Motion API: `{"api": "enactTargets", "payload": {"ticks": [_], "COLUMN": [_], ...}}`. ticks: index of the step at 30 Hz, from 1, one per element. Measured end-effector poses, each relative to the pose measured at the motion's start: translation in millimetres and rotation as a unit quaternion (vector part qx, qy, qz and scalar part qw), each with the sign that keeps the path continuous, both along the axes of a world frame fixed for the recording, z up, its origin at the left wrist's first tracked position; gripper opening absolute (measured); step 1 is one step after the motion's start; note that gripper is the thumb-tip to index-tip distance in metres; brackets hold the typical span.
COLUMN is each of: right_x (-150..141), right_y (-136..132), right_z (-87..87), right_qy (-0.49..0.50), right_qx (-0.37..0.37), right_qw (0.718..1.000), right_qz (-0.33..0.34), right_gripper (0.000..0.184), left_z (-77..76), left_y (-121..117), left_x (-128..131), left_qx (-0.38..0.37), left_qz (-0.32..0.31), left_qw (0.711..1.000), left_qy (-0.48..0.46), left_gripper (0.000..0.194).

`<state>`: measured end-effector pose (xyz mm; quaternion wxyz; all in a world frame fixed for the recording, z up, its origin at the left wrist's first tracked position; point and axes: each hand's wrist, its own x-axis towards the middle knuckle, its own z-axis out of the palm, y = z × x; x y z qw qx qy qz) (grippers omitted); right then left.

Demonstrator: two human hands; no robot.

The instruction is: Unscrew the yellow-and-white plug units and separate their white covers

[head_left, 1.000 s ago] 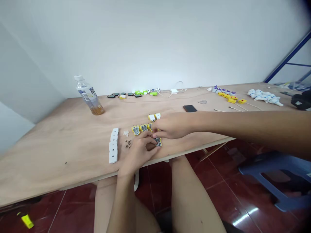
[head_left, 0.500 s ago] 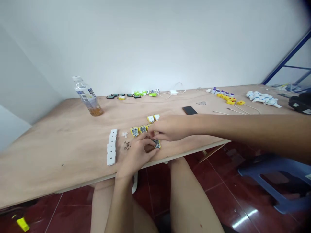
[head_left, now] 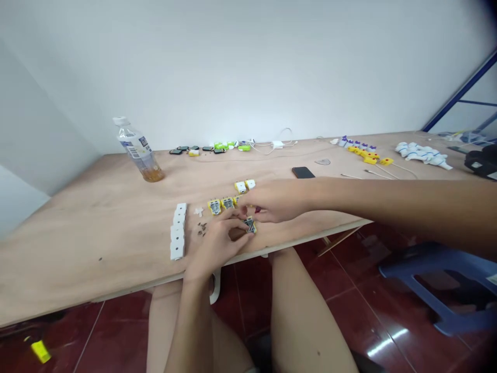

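Note:
My left hand [head_left: 222,235] pinches a small yellow-edged casing with a grey inside [head_left: 249,225] near the table's front edge. Over that casing, my right hand [head_left: 272,201] has its fingers closed on a slim tool with a dark red part [head_left: 258,209]; most of it is hidden, so its kind is unclear. Just behind the hands stand similar open yellow casings [head_left: 221,205], one partly covered by my right fingers. Two yellow casings with white covers [head_left: 245,185] sit farther back. Tiny screws [head_left: 202,229] and a white cross-shaped piece [head_left: 199,211] lie left of my left hand.
A row of white covers [head_left: 178,233] lies at left, with a drink bottle [head_left: 140,153] behind. A phone [head_left: 303,172] is beyond my right arm. Yellow connectors with cables [head_left: 367,155] and a white bundle [head_left: 423,155] occupy the right. A blue stool [head_left: 435,280] stands below.
My right fingers have lifted and shifted slightly, so the dark red part now shows. The left hand keeps its grip on the casing. The whole view has shifted a little.

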<state>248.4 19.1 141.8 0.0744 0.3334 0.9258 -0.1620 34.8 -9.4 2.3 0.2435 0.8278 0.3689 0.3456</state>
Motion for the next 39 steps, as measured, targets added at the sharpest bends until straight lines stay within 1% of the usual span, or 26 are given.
{"api": "enactTargets", "payload": {"ticks": [4,8,12,16,18,20,23,24,26,27,28,29,30,32,34,36,37,39], "right_x": [-0.2,0.5,1.2,1.7,4.2,9.7,23.0,27.9,36.8,40.3,43.0,45.1,46.4,47.6,47.4,46.8,46.5,45.8], "right_y": [-0.3,1.4,2.5,0.7,-0.3,-0.3,0.6,0.5,-1.3,-3.3,-6.0,-9.2,-12.7,-19.5,-24.5,-26.9,-27.1,-26.2], "right_z": [2.2,1.8,-0.9,-1.1,1.1,4.4,6.6,4.8,-5.5,-14.5,-26.0,-39.6,-54.7,-85.9,-112.9,-131.4,-137.3,-143.8], "right_qy": [-0.011,0.002,0.004,0.011,0.012,0.034,0.110,0.138,0.192,0.220,0.256,0.275,0.286,0.320,0.321,0.333,0.338,0.344], "right_qx": [0.000,-0.007,0.002,-0.003,-0.001,0.004,0.020,0.032,0.069,0.096,0.129,0.143,0.137,0.122,0.090,0.071,0.066,0.057], "right_qw": [1.000,1.000,1.000,1.000,1.000,0.999,0.993,0.989,0.977,0.968,0.955,0.947,0.945,0.933,0.938,0.935,0.934,0.933], "right_qz": [-0.010,-0.002,-0.010,0.005,0.002,-0.006,-0.028,-0.037,-0.059,-0.070,-0.080,-0.084,-0.084,-0.109,-0.098,-0.096,-0.094,-0.090], "right_gripper": [0.019,0.022,0.018,0.024,0.021,0.015,0.008,0.010,0.027,0.034,0.034,0.032,0.028,0.025,0.026,0.042,0.050,0.056], "left_z": [-0.7,-1.1,-0.2,-0.8,-1.4,-1.5,-0.5,0.1,1.5,2.2,2.9,3.5,3.9,4.5,4.9,5.4,5.8,6.6], "left_y": [0.3,0.6,-0.2,-0.3,0.1,0.3,-0.5,-1.2,-3.0,-4.0,-5.0,-6.0,-6.8,-8.2,-9.4,-10.5,-11.0,-11.8], "left_x": [-0.2,0.2,0.7,0.4,0.2,0.3,1.1,1.4,2.3,2.8,3.3,3.9,4.6,6.1,7.4,8.2,8.4,8.8], "left_qx": [-0.004,-0.015,-0.016,-0.021,-0.022,-0.018,-0.011,-0.008,-0.005,-0.003,0.001,0.005,0.010,0.017,0.022,0.026,0.028,0.032], "left_qz": [-0.006,-0.004,-0.001,0.000,-0.002,-0.003,0.000,0.000,-0.001,-0.001,-0.001,-0.001,-0.001,-0.001,-0.002,0.001,0.005,0.010], "left_qw": [1.000,1.000,1.000,1.000,1.000,1.000,1.000,1.000,1.000,1.000,1.000,1.000,1.000,1.000,1.000,1.000,1.000,0.999], "left_qy": [-0.008,-0.008,-0.004,-0.006,-0.008,-0.012,-0.018,-0.019,-0.017,-0.017,-0.016,-0.013,-0.010,-0.004,0.002,0.007,0.011,0.018], "left_gripper": [0.014,0.015,0.014,0.015,0.014,0.013,0.014,0.014,0.015,0.015,0.016,0.016,0.016,0.016,0.016,0.016,0.016,0.016]}}
